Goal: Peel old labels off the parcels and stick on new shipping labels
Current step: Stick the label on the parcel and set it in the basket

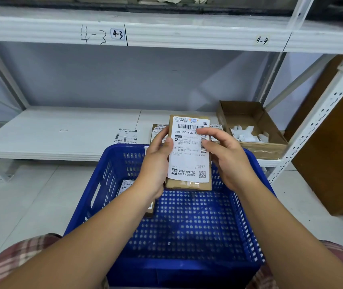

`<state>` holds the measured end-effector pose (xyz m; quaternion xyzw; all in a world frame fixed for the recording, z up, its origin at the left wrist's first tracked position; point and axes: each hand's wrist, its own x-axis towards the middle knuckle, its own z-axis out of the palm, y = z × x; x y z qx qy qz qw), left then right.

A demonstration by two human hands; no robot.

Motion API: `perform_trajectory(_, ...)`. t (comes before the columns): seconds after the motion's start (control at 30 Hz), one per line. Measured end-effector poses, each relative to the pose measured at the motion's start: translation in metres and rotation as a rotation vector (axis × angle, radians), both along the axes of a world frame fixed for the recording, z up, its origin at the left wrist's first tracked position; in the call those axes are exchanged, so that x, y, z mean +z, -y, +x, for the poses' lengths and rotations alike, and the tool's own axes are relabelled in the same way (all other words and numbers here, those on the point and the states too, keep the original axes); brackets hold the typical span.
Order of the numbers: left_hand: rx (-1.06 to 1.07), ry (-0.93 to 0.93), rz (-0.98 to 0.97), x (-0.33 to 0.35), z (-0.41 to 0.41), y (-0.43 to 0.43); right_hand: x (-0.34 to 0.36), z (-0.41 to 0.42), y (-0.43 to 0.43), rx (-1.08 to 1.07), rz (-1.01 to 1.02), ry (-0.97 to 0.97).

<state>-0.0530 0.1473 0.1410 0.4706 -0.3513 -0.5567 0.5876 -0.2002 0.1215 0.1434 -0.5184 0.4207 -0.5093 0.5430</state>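
Parcel held upright over blue basket.
Left hand grips its left edge, thumb on the shipping label; right hand clasps the right edge.

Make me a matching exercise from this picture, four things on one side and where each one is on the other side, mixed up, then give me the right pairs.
Things:
1. parcel
2. blue basket
3. cardboard box
4. loose label sheet

Places:
A. on the shelf at the right, holding white paper scraps
B. held by the left hand and right hand
C. flat on the shelf, left of the hands
D. below the hands, in front of the person

Pairs: 1-B, 2-D, 3-A, 4-C.
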Motion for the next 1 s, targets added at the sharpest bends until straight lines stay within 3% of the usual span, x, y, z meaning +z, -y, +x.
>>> perform_trajectory(0.17, -0.029, 0.013, -0.001, 0.001, 0.001, -0.002, 0.001, 0.0, 0.002, -0.001, 0.0, 0.019)
perform_trajectory(0.33, -0.088, -0.006, 0.002, 0.0, 0.004, -0.002, 0.003, -0.007, 0.004, 0.087, 0.056, 0.188)
perform_trajectory(0.5, -0.079, -0.034, -0.004, -0.001, 0.007, -0.001, 0.001, -0.003, 0.001, 0.113, -0.024, 0.044)
perform_trajectory(0.77, 0.004, -0.205, 0.107, -0.001, 0.01, 0.0, 0.005, -0.01, -0.001, 0.398, 0.155, -0.047)
perform_trajectory(1.0, -0.057, -0.119, 0.07, -0.001, 0.021, 0.006, 0.007, -0.017, -0.002, 0.547, 0.123, -0.149)
